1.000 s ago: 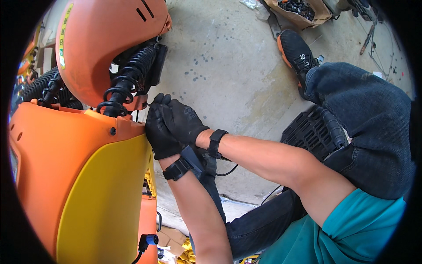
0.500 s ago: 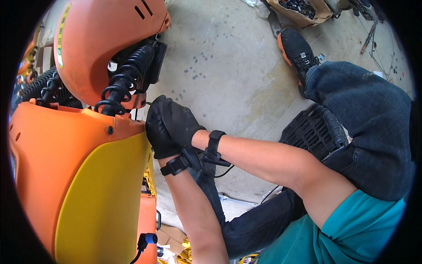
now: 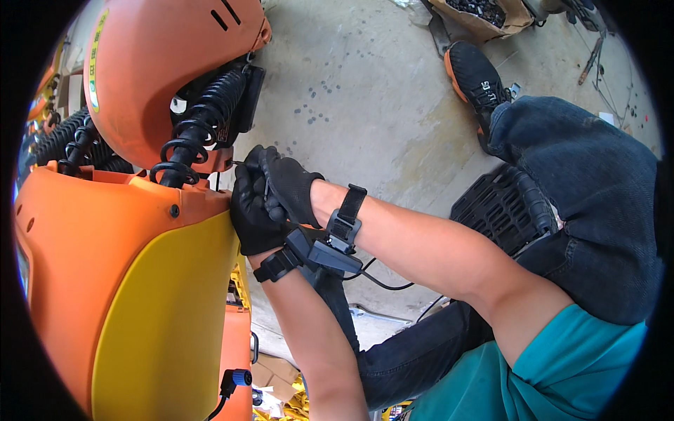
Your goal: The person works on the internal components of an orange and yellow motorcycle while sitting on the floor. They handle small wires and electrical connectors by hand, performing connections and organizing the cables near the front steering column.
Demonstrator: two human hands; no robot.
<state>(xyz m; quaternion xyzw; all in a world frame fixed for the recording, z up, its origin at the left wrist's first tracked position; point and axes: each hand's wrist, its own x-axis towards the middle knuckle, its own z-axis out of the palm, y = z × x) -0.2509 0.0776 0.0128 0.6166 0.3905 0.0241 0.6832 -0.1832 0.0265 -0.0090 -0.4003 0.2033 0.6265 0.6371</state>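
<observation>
Both my hands are in black gloves, close together beside the orange housing [image 3: 133, 200] of a machine. A thin metal rod, seemingly a hex key [image 3: 266, 188], shows between the gloves. Its tip reaches toward the small orange bracket under the black coil spring shock absorber [image 3: 188, 149]. My left hand [image 3: 254, 214] is closed around the tool's end nearest the bracket, with its fingertips mostly hidden. My right hand [image 3: 293, 188] pinches the rod's other arm, its fingers curled. The fastener at the tip is too small to make out.
A large orange fender [image 3: 168, 77] rises above the shock absorber. The yellow panel [image 3: 168, 323] faces me, with a blue-tipped cable connector [image 3: 241, 379] below. On the concrete floor are a black slotted pedal-like plate [image 3: 502, 210] by my leg and a paper bag of small dark parts [image 3: 484, 17].
My right hand has turned and shifted slightly right, opening a gap between the gloves that reveals the rod. The left hand stays nearly in place by the bracket.
</observation>
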